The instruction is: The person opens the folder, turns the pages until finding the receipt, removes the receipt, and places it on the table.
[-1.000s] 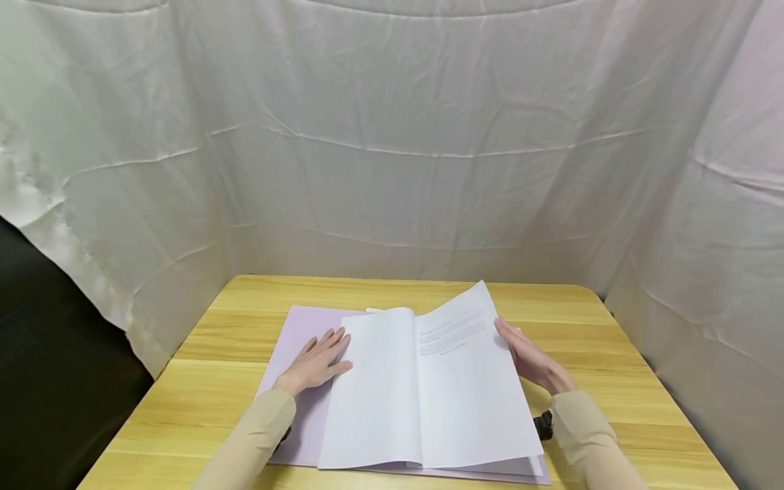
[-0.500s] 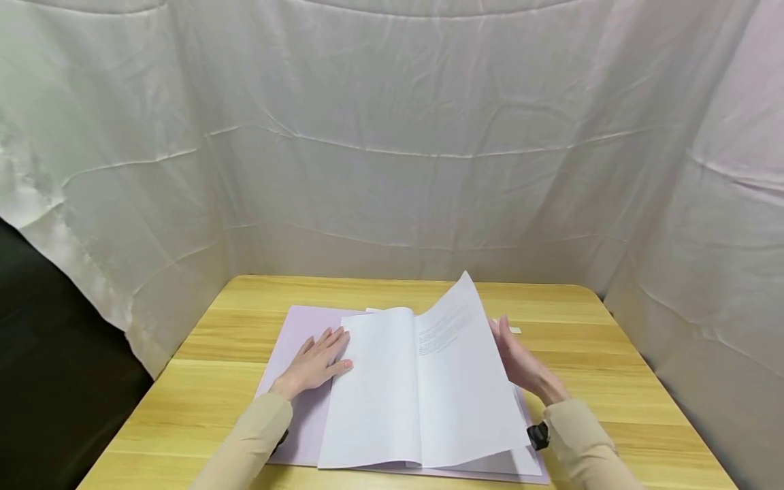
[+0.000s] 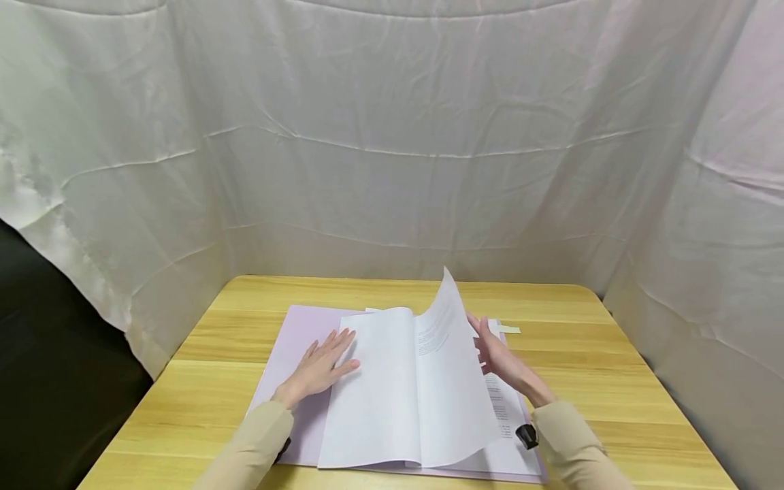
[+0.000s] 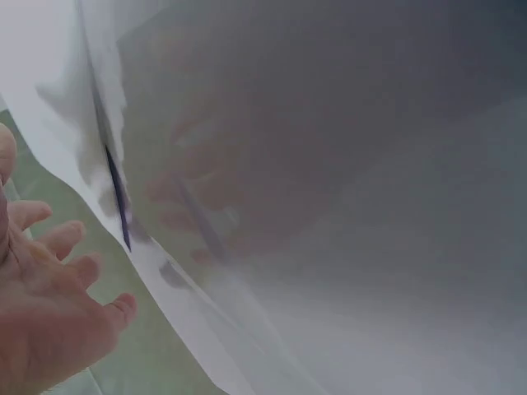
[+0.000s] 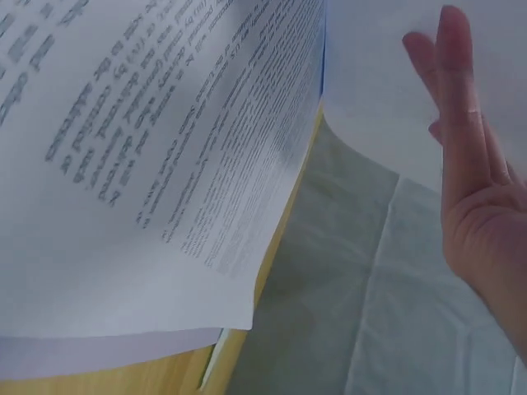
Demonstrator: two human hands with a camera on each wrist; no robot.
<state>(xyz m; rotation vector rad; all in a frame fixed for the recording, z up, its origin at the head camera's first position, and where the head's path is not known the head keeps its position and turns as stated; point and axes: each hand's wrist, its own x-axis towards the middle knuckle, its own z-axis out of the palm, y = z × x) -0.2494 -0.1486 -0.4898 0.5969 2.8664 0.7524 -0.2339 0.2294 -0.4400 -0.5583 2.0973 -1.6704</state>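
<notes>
Tabletop [image 3: 202, 374] beneath the lilac folder [image 3: 306, 325], my landmark. Over the folder's right half: raised sheet [image 3: 450, 408], curved; I judge it light, limp, easily creased, best taken by its free outer edge. Left hand [image 3: 318, 371] over the folder's left half, fingers spread. Right hand [image 3: 503, 361] above its right half, fingers extended behind the sheet; I see no pinch.

White papers [image 3: 373, 401] lie spread on an open lilac folder [image 3: 286, 355], nearly flat at left, the printed right page [image 3: 450, 395] raised and curved.
</notes>
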